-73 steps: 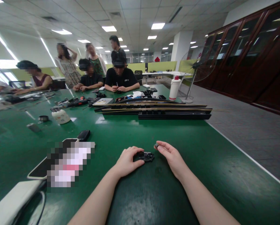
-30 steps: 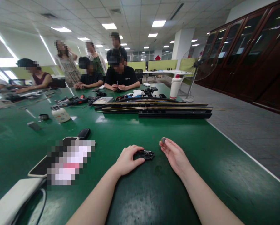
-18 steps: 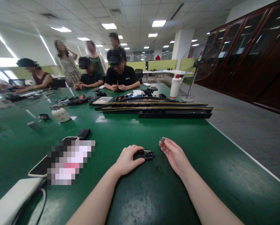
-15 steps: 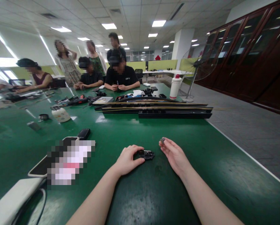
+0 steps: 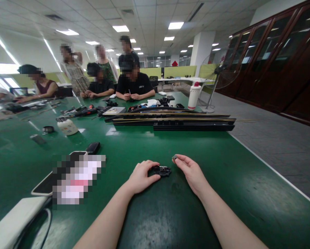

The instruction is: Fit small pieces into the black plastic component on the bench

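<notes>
On the green table, my left hand grips the left end of a small black part between thumb and fingers. Bits of shiny metal show on top of that part. To its right, my right hand pinches a small grey piece between thumb and fingertips. The grey piece is held just above and to the right of the black part, apart from it.
Left of my arms lie a phone, a black object and a white box with a cable. Long black rails with thin rods cross the table ahead. A white bottle stands behind them. People are across the table.
My right hand has moved slightly left with the grey piece, closer to the black part, and has turned a little. My left hand has stayed in place.
</notes>
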A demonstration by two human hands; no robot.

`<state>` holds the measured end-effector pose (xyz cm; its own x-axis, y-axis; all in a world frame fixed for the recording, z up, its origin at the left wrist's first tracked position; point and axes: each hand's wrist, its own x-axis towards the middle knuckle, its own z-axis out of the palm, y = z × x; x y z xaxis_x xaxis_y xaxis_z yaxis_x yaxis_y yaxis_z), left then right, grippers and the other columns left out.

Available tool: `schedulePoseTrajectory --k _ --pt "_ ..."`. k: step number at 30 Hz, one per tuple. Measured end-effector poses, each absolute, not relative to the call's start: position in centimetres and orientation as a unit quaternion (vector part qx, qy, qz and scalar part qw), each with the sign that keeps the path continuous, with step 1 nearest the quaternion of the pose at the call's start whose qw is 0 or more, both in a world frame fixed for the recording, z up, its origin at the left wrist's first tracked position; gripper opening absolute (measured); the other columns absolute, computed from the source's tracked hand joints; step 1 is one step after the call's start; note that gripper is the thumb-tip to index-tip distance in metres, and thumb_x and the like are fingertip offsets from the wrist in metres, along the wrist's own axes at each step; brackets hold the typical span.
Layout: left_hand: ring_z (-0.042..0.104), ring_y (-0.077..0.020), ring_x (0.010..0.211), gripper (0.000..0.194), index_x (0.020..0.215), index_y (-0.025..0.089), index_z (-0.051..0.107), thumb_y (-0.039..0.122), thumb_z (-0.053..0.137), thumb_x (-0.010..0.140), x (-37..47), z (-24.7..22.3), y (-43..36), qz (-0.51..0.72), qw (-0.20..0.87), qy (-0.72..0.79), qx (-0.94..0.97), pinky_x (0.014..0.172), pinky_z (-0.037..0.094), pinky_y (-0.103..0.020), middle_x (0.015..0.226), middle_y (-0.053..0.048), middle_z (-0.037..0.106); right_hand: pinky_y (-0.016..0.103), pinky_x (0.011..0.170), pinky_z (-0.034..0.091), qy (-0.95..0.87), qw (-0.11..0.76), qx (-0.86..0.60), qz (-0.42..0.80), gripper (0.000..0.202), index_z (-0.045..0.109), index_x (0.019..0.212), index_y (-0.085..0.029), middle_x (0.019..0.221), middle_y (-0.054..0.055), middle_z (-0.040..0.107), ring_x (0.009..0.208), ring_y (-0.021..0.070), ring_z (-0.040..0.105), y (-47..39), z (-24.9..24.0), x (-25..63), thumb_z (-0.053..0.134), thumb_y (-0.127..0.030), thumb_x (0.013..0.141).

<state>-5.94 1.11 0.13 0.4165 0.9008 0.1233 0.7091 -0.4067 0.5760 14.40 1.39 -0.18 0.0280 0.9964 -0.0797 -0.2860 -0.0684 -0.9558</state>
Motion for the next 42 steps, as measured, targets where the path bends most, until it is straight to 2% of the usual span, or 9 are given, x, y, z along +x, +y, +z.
schedulePoseTrajectory --k 7,13,17,23,29,42 --pt "0.052 -0.0204 0.097 0.039 0.112 0.026 0.054 0.038 0.059 0.075 -5.9 0.1 1.2 0.213 0.22 0.498 0.811 0.085 0.038 -0.033 0.105 -0.002 0.06 0.038 0.09 0.043 -0.542 0.48 -0.457 0.517 0.028 0.064 0.094 -0.022 0.097 0.005 0.069 0.093 0.0204 0.062 1.2 -0.9 14.0 0.066 -0.035 0.069" --pt "0.052 -0.02 0.097 0.039 0.111 0.025 0.055 0.037 0.059 0.075 -6.0 -0.1 1.2 0.211 0.219 0.496 0.813 0.085 0.038 -0.033 0.105 -0.002 0.06 0.039 0.093 0.04 -0.735 0.369 -0.47 0.321 0.019 0.066 0.092 -0.023 0.102 0.006 0.065 0.1 0.021 0.056 0.3 -0.5 13.5 0.06 -0.024 0.074" --pt "0.053 -0.0199 0.096 0.039 0.111 0.025 0.055 0.037 0.06 0.074 -5.9 -0.1 1.2 0.21 0.215 0.494 0.816 0.085 0.039 -0.033 0.105 -0.002 0.061 0.041 0.093 0.039 -0.781 0.313 -0.473 0.26 0.021 0.066 0.095 -0.025 0.107 0.006 0.063 0.103 0.0219 0.054 -0.1 -0.2 13.2 0.058 -0.022 0.076" --pt "0.053 -0.02 0.096 0.038 0.111 0.025 0.055 0.037 0.059 0.075 -5.9 -0.1 1.2 0.212 0.214 0.495 0.815 0.086 0.039 -0.034 0.104 -0.002 0.061 0.04 0.094 0.039 -0.77 0.31 -0.482 0.28 0.026 0.066 0.098 -0.026 0.109 0.005 0.064 0.104 0.0214 0.054 0.1 -0.3 13.4 0.06 -0.021 0.073" --pt "0.052 -0.0203 0.099 0.037 0.112 0.025 0.053 0.037 0.056 0.077 -5.9 -0.2 1.2 0.221 0.216 0.494 0.813 0.086 0.038 -0.034 0.107 -0.003 0.059 0.039 0.097 0.039 -0.735 0.335 -0.493 0.322 0.048 0.053 0.117 -0.023 0.116 0.005 0.06 0.108 0.0204 0.053 0.1 -0.4 13.6 0.06 -0.017 0.07" --pt "0.052 -0.0198 0.098 0.035 0.113 0.025 0.053 0.036 0.052 0.08 -6.1 -0.6 1.3 0.233 0.221 0.491 0.81 0.087 0.038 -0.034 0.107 -0.003 0.059 0.039 0.097 0.039 -0.739 0.332 -0.5 0.305 0.037 0.056 0.112 -0.023 0.114 0.006 0.06 0.107 0.0208 0.054 0.2 -0.9 13.5 0.056 -0.023 0.075"
